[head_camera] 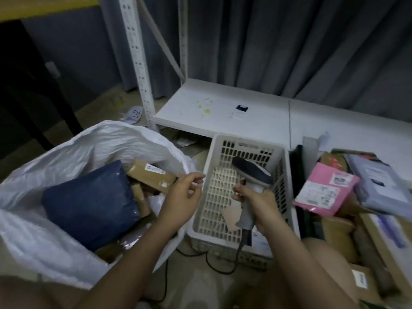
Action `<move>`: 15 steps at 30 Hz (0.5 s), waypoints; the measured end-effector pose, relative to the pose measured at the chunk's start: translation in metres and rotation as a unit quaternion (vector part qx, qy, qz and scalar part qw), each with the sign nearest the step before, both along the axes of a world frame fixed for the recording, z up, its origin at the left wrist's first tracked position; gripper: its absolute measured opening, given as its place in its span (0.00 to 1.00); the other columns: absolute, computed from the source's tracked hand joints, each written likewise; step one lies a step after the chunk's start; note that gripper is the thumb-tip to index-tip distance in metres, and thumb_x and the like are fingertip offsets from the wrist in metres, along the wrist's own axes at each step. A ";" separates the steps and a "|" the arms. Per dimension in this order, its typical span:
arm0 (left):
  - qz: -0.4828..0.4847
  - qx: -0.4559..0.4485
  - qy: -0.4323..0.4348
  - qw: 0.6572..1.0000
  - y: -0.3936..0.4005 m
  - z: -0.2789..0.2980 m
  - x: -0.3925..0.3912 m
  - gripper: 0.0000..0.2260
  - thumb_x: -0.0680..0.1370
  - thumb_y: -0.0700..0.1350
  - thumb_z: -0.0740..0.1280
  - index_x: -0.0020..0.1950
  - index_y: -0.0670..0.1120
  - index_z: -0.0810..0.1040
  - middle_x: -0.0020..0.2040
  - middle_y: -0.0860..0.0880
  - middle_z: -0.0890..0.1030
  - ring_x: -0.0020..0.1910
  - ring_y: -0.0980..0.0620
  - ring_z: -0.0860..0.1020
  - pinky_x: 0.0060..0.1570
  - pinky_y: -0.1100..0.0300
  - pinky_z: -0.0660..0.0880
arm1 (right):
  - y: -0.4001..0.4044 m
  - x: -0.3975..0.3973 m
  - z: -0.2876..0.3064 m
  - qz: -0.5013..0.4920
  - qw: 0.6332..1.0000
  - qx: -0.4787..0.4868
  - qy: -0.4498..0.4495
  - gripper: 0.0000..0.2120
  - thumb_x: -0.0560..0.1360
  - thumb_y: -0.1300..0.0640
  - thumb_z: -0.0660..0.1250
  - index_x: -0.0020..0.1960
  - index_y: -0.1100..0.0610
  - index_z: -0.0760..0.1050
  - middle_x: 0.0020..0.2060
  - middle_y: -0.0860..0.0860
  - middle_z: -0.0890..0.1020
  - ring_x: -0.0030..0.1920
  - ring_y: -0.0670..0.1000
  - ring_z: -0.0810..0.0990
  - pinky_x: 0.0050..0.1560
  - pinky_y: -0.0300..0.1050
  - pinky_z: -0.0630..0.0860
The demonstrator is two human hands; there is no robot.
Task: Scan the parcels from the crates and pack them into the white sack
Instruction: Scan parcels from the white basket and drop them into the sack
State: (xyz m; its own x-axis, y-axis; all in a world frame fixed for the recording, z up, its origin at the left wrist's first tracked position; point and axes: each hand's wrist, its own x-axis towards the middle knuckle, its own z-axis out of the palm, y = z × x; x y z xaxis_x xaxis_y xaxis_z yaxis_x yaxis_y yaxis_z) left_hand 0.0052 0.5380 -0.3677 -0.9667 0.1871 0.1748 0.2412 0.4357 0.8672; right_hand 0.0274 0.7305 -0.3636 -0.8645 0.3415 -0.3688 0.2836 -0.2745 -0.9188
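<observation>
Far left on the floor: a pale oval scrap (134,114) marked "52", beside the perforated white shelf upright (138,63). Near left: a crinkled white woven sack (73,148), mouth gaping wide, rim sagging toward the near edge. Inside: a dark blue padded mailer (89,204), a long brown cardboard parcel (151,175) with a small white label, print too blurred to read, smaller brown boxes wedged beneath. Over the sack's right rim: left hand (182,197), fingers loosely curled, thumb and forefinger close together, holding nothing, just short of the long parcel's end. Centre: a cream slotted plastic crate (217,152), mostly bare bottom, open room throughout. Over it: right hand (256,201) wrapped round the grip of a grey-and-navy handheld barcode scanner (254,172), black cable trailing down to the floor. Right, just beside the crate: crowded parcels, a pink poly mailer (323,190) with white shipping labels, a pale lilac mailer (379,186), brown cartons (338,228) below; lettering possibly printed, illegible.
</observation>
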 end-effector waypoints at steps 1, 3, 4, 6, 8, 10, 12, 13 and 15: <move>-0.017 0.010 -0.008 1.000 0.015 0.000 0.000 0.11 0.79 0.40 0.63 0.60 0.48 0.77 0.51 0.55 0.78 0.48 0.63 0.76 0.44 0.77 0.70 | 0.017 0.004 0.007 0.003 1.000 0.018 0.005 0.04 0.73 0.66 0.73 0.46 0.62 0.78 0.37 0.56 0.83 0.36 0.51 0.83 0.38 0.44 0.80; -0.060 0.015 -0.047 0.997 0.051 -0.006 -0.004 0.11 0.79 0.41 0.63 0.61 0.48 0.76 0.51 0.53 0.79 0.48 0.59 0.77 0.45 0.73 0.71 | 0.054 0.010 0.020 -0.001 0.996 0.087 0.020 0.05 0.73 0.65 0.72 0.40 0.60 0.78 0.29 0.51 0.83 0.28 0.46 0.81 0.31 0.36 0.77; -0.079 0.012 -0.071 0.994 0.069 -0.012 -0.009 0.11 0.79 0.41 0.63 0.61 0.48 0.76 0.51 0.52 0.79 0.48 0.57 0.77 0.45 0.71 0.72 | 0.072 0.011 0.023 -0.005 0.991 0.134 0.027 0.07 0.73 0.64 0.72 0.37 0.59 0.77 0.25 0.48 0.81 0.25 0.43 0.78 0.26 0.33 0.74; -0.102 -0.010 -0.109 0.989 0.102 -0.032 -0.019 0.10 0.79 0.41 0.64 0.60 0.46 0.76 0.49 0.50 0.79 0.47 0.54 0.77 0.46 0.67 0.73 | 0.100 0.009 0.024 -0.004 0.976 0.215 0.033 0.10 0.73 0.62 0.73 0.34 0.56 0.77 0.23 0.45 0.80 0.22 0.40 0.76 0.24 0.32 0.71; -0.116 -0.050 -0.145 0.981 0.130 -0.060 -0.032 0.10 0.78 0.41 0.66 0.59 0.43 0.77 0.50 0.46 0.79 0.48 0.50 0.78 0.49 0.59 0.75 | 0.122 0.000 0.012 0.003 0.970 0.241 0.025 0.09 0.72 0.61 0.74 0.35 0.53 0.77 0.23 0.45 0.79 0.23 0.38 0.76 0.25 0.32 0.71; -0.119 -0.097 -0.181 0.971 0.151 -0.094 -0.047 0.11 0.77 0.42 0.68 0.59 0.42 0.77 0.53 0.43 0.79 0.50 0.48 0.78 0.49 0.59 0.73 | 0.136 -0.015 -0.006 0.025 0.973 0.230 0.008 0.10 0.72 0.61 0.74 0.35 0.53 0.76 0.22 0.45 0.78 0.23 0.40 0.75 0.25 0.34 0.71; -0.121 -0.153 -0.215 0.957 0.165 -0.131 -0.062 0.14 0.77 0.46 0.69 0.60 0.43 0.77 0.56 0.45 0.78 0.52 0.50 0.77 0.47 0.61 0.71 | 0.144 -0.033 -0.025 0.056 0.975 0.215 -0.005 0.09 0.72 0.60 0.75 0.35 0.53 0.77 0.23 0.46 0.78 0.23 0.41 0.74 0.25 0.34 0.70; -0.129 -0.179 -0.231 0.948 0.172 -0.148 -0.068 0.15 0.76 0.49 0.69 0.61 0.45 0.76 0.57 0.46 0.78 0.53 0.51 0.76 0.47 0.62 0.71 | 0.147 -0.041 -0.034 0.063 0.975 0.212 -0.008 0.08 0.72 0.59 0.75 0.36 0.54 0.77 0.23 0.45 0.79 0.24 0.40 0.75 0.25 0.33 0.70; -0.151 -0.209 -0.268 0.928 0.187 -0.183 -0.076 0.19 0.76 0.52 0.69 0.64 0.46 0.74 0.62 0.47 0.76 0.54 0.52 0.76 0.47 0.63 0.71 | 0.150 -0.056 -0.053 0.059 0.979 0.195 -0.013 0.08 0.72 0.60 0.74 0.38 0.53 0.77 0.23 0.41 0.78 0.24 0.37 0.74 0.25 0.31 0.69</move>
State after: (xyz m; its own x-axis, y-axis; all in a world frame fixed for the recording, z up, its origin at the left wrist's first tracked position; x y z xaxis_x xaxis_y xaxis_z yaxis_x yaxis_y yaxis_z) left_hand -0.0711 0.7248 -0.5506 -0.7857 0.4077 -0.4652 -0.0103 0.7434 0.6688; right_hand -0.0288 0.8809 -0.4169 -0.8983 0.3588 -0.2537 0.3176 0.1313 -0.9391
